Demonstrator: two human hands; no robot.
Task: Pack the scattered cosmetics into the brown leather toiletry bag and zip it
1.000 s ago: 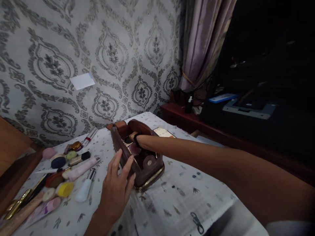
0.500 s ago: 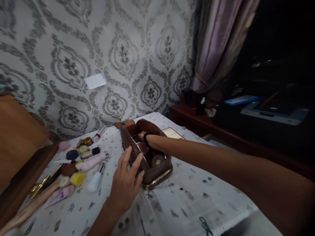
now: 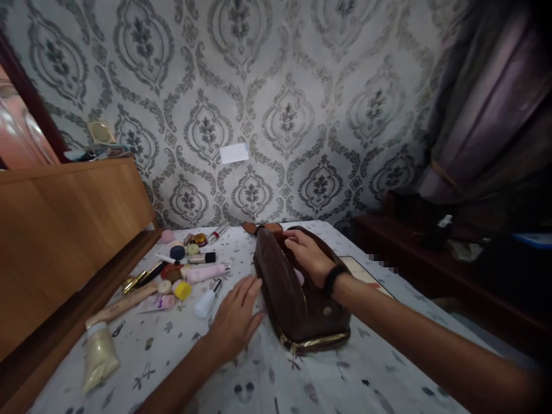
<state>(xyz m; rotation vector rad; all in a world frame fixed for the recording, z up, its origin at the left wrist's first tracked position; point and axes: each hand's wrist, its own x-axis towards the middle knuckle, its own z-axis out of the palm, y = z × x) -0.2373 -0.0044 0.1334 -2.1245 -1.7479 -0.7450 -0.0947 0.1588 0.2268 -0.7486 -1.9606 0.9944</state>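
Observation:
A brown leather bag (image 3: 280, 287) stands on the patterned white cloth, its gold zipper undone and its top gaping. My right hand (image 3: 308, 253), with a black band at the wrist, is at the mouth of the bag. Its visible fingers are stretched out and loosely bent; the lower ones are hidden behind the bag's wall. Below that hand a small pink item (image 3: 299, 277) shows inside the bag. My left hand (image 3: 237, 313) lies with fingers extended next to the bag's left side, holding nothing. Nearby is a white bottle with a silver cap (image 3: 207, 299).
Several cosmetics lie to the left, among them a pink tube (image 3: 207, 272), a yellow-capped item (image 3: 181, 290) and a pouch of pale contents (image 3: 100, 356). A wooden panel (image 3: 73, 230) borders that side. A flat tablet-like item (image 3: 366, 276) lies behind the bag.
My right hand has come up from deeper in the bag to its opening. My left hand has moved off the bag's front edge to its side. The view has turned left.

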